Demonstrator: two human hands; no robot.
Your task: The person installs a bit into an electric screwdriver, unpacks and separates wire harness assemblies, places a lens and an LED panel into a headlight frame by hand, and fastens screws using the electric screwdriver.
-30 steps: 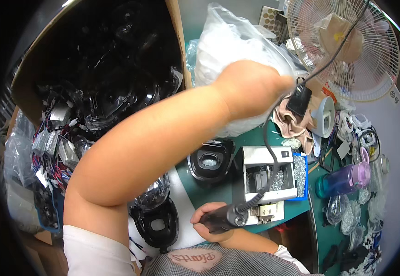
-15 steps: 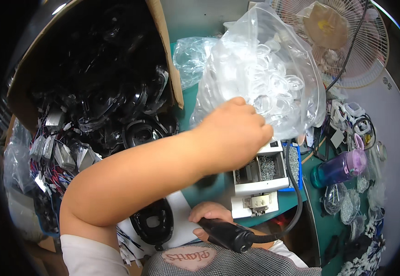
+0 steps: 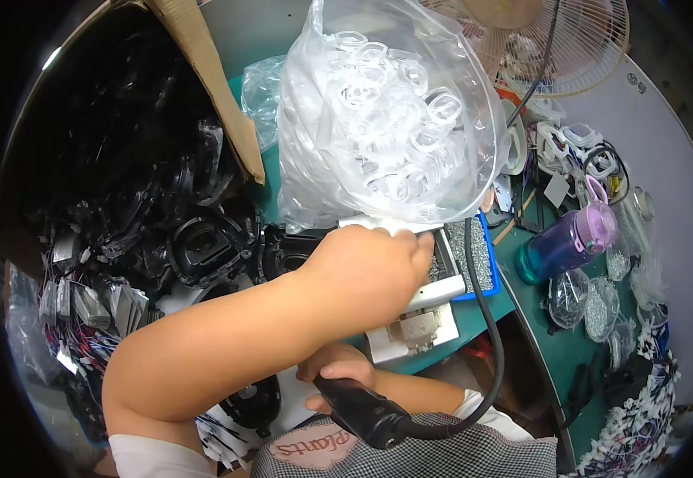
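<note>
Resting now on the green table (image 3: pixel 537 319) after hanging higher a moment ago, the clear bag (image 3: pixel 386 119) of transparent rings sits against the left hand (image 3: pixel 362 275), whose fingers curl at its lower edge. The right hand (image 3: pixel 338 374) grips a black corded tool (image 3: pixel 362 410). A blue tray (image 3: pixel 478 259) alongside holds small screws.

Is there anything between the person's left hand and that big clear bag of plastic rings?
Nothing visible. The left hand reaches right up to the bottom of the clear bag, fingers at its lower edge above the small metal machine.
</note>
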